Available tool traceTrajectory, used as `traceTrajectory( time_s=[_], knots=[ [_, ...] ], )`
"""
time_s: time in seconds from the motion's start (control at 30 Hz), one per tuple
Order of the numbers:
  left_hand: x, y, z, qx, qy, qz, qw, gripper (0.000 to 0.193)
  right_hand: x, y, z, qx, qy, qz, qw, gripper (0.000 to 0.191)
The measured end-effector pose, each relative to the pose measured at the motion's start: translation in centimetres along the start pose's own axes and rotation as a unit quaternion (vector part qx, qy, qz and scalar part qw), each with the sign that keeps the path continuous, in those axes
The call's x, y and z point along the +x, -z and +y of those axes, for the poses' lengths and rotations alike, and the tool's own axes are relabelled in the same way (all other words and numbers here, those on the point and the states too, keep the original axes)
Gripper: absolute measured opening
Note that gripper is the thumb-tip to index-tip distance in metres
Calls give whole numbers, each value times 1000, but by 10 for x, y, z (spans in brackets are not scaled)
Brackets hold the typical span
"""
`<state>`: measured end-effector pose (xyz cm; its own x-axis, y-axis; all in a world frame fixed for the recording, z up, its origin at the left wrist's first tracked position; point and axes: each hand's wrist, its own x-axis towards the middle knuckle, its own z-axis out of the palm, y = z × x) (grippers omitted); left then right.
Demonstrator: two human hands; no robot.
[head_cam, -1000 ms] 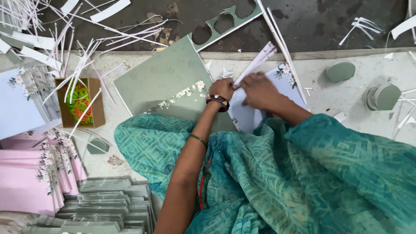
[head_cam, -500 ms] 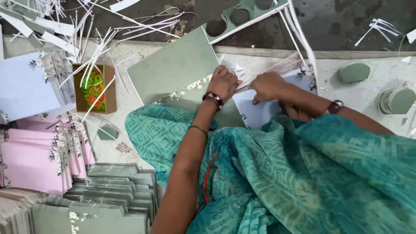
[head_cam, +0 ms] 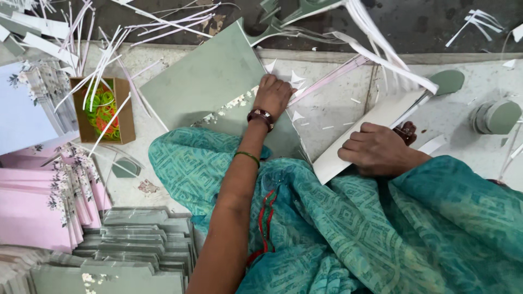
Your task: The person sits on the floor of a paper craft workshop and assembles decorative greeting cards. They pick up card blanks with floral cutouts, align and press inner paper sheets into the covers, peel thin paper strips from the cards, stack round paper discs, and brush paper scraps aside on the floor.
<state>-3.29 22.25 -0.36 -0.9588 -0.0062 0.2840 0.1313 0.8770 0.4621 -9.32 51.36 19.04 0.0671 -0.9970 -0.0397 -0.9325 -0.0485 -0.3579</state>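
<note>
Right hand [head_cam: 376, 149] now apart from left, clamped on white card [head_cam: 370, 128] – left hand [head_cam: 272, 95] flat, fingers together, pressing green sheet [head_cam: 207, 81] – card pulled free.

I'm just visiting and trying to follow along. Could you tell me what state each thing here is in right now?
Left hand: flat on the green card sheet, pressing it down.
Right hand: closed around the white card.
Green card sheet: lying tilted on the floor.
Small cardboard box: open, holds coloured rubber bands.
Pink cards: stacked, fanned.
Grey-green cards: piled.
Paper strips: scattered loose.
</note>
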Motion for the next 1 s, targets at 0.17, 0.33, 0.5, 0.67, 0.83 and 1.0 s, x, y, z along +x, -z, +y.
traceTrajectory(
  time_s=[0.17,0.33,0.5,0.67,0.83,1.0],
  knots=[
    [-9,24,24,-175,37,79,981,11,12,-2,14,-32,-51,105,993,19],
    [-78,36,90,-381,78,-55,920,41,36,-16,40,-22,-73,106,991,18],
    [-105,14,123,-407,151,-97,896,39,52,-11,47,-28,-64,63,996,18],
    [-77,-10,130,-264,199,-51,942,21,38,-5,70,32,-81,122,989,17],
    [-66,-16,120,-221,205,-51,952,25,37,-27,99,81,-100,138,982,19],
    [-4,28,125,-130,88,114,981,20,45,-18,121,169,-119,192,959,20]
  ],
)
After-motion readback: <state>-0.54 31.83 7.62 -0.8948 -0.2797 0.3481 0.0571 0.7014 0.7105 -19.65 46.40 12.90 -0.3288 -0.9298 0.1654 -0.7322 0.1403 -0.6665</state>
